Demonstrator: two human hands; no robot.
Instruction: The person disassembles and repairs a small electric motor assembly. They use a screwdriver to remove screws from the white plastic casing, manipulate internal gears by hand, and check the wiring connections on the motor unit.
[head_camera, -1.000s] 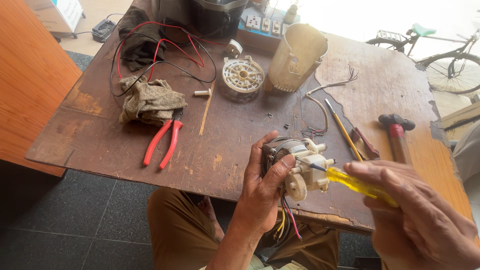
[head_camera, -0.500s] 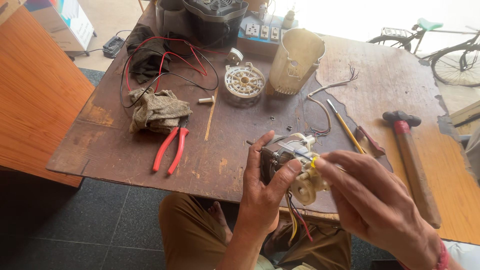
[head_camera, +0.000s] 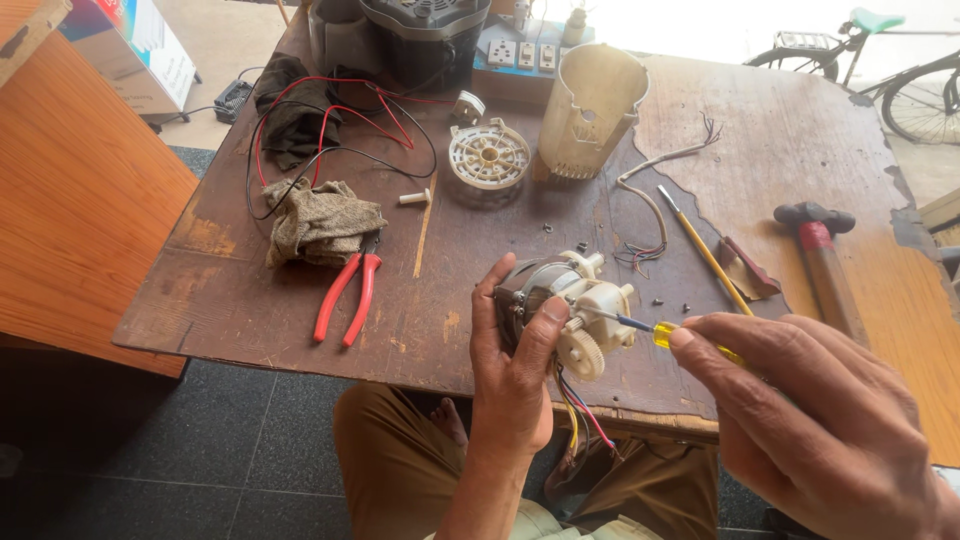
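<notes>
Screwdriver (head_camera: 660, 332) is pinched in right hand (head_camera: 810, 420), tip at small motor (head_camera: 565, 310) clasped by left hand (head_camera: 515, 375) fingers; tip is best kept square, motor held steady.

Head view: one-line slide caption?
Left hand holds a small motor over the table; right hand sets a screwdriver to it.

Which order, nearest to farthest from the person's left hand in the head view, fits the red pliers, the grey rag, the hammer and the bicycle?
Measured from the left hand:
1. Red pliers, on the table to its left.
2. Grey rag, farther left and back, just beyond the pliers.
3. Hammer, off to the right on the table.
4. Bicycle, beyond the table at the far right.
</notes>
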